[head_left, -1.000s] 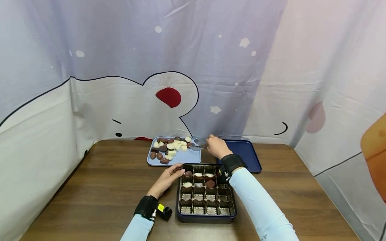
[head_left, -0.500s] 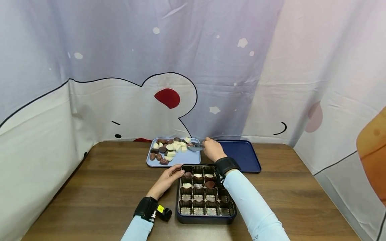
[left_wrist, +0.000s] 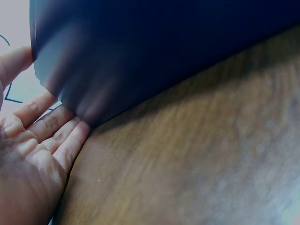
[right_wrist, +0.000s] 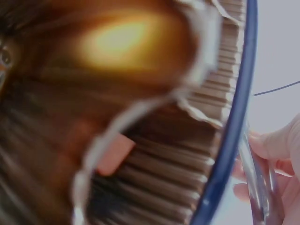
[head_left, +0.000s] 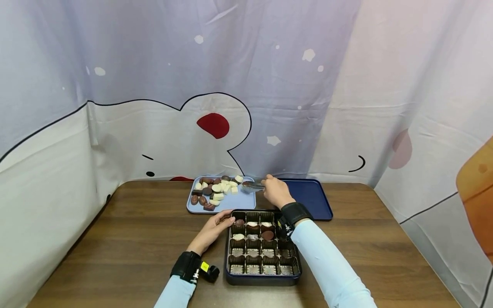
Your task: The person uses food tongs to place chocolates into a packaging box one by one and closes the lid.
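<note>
- Grey tongs (head_left: pixel 254 186): parted one second ago, now drawn together at a brown chocolate (head_left: pixel 245 184), two o'clock on the light-blue tray (head_left: pixel 243 202); piece apparently caught.
- Right hand (head_left: pixel 276 191): pinching tongs.
- Left hand (head_left: pixel 209 232): fingers spread, touching box (head_left: pixel 263 280) at ten o'clock.

The left arm (head_left: pixel 176 292) and right arm (head_left: pixel 327 262) extend from the near side. The left grip (head_left: pixel 210 232) lies nearer, thumb (left_wrist: pixel 16 64) apart from nearly straight fingers (left_wrist: pixel 49 124); the right grip (head_left: pixel 277 191) sits farther, curled in a pinch.
</note>
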{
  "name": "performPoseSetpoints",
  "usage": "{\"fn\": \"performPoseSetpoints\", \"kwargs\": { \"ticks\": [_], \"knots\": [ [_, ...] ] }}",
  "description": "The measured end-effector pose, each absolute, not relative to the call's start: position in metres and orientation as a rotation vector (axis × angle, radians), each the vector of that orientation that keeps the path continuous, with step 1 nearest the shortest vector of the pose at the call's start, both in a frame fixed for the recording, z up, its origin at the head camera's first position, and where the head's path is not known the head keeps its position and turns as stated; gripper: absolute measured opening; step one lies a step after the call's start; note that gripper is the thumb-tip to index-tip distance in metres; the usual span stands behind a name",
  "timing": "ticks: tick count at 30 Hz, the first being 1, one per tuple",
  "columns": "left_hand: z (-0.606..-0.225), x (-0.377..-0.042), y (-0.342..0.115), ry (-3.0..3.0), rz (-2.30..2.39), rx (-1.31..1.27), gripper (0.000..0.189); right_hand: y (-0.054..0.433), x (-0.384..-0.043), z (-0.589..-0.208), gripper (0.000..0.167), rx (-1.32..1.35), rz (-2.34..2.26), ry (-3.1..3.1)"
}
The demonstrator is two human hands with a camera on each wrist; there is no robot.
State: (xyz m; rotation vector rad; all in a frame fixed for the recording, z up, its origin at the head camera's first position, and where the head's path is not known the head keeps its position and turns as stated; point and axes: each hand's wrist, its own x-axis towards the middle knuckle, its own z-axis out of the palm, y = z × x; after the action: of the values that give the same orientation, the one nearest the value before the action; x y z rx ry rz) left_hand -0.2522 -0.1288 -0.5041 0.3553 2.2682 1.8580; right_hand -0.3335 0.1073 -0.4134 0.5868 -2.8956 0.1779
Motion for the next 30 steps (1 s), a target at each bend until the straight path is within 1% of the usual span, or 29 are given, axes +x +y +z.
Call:
{"fn": "performPoseSetpoints", "kwargs": {
  "ticks": [5, 11, 17, 22, 30],
  "knots": [
    [-0.505, -0.252, -0.128, 2.272, 1.850, 0.348, 0.058, 0.115, -0.324, -0.402, 0.029, 0.618, 0.188, -2.879],
    [-0.504, -0.253, -0.127, 2.275, 1.848, 0.340, 0.057, 0.134, -0.307, -0.388, 0.032, 0.618, 0.278, -2.880],
    [-0.502, -0.252, -0.126, 2.266, 1.862, 0.328, 0.053, 0.161, -0.286, -0.373, 0.032, 0.601, 0.385, -2.832],
    [-0.501, -0.251, -0.126, 2.270, 1.876, 0.337, 0.051, 0.180, -0.265, -0.362, 0.032, 0.649, 0.416, -2.803],
    [-0.503, -0.252, -0.128, 2.278, 1.866, 0.351, 0.054, 0.193, -0.233, -0.349, 0.028, 0.732, 0.339, -2.821]
  ]
}}
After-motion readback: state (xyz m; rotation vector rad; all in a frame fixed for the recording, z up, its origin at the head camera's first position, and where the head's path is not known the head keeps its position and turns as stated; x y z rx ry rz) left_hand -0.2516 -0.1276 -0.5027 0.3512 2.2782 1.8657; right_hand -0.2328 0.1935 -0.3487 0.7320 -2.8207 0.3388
